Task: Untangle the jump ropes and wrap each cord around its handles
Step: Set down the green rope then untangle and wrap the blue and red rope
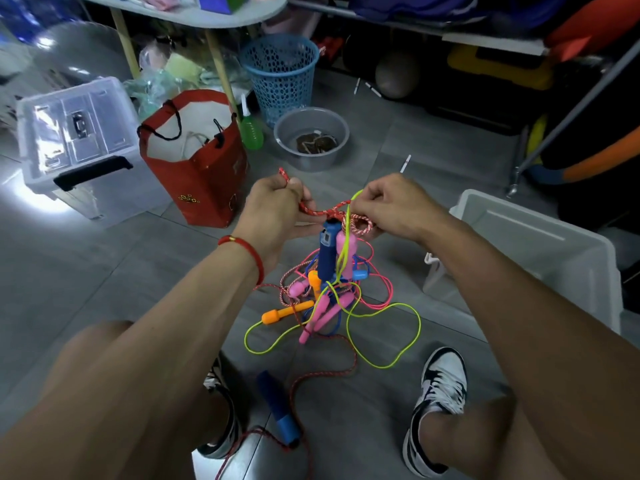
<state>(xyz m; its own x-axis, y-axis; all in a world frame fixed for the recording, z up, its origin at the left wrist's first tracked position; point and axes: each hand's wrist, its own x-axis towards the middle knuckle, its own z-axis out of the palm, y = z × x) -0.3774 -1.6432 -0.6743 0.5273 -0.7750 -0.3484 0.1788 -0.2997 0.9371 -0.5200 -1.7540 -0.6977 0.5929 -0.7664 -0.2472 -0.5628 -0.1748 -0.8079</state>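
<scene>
A tangle of jump ropes (325, 299) hangs from my hands down to the grey floor, with pink, orange and blue handles and a neon yellow cord (384, 341) looping out. My left hand (277, 206) is shut on a red braided cord (322, 212). My right hand (391, 206) pinches the knot where the red cord, a pink-white cord and the yellow cord meet. A blue handle (328, 252) and a pink handle (346, 247) dangle just below. Another blue handle (278, 410) lies on the floor between my shoes, its red cord trailing.
A red bag (204, 181) stands left of my hands, with a clear lidded box (74, 133) beyond it. A grey basin (311, 138) and a blue basket (280, 74) sit behind. A white bin (540, 251) is at right. My shoes (440, 407) flank the ropes.
</scene>
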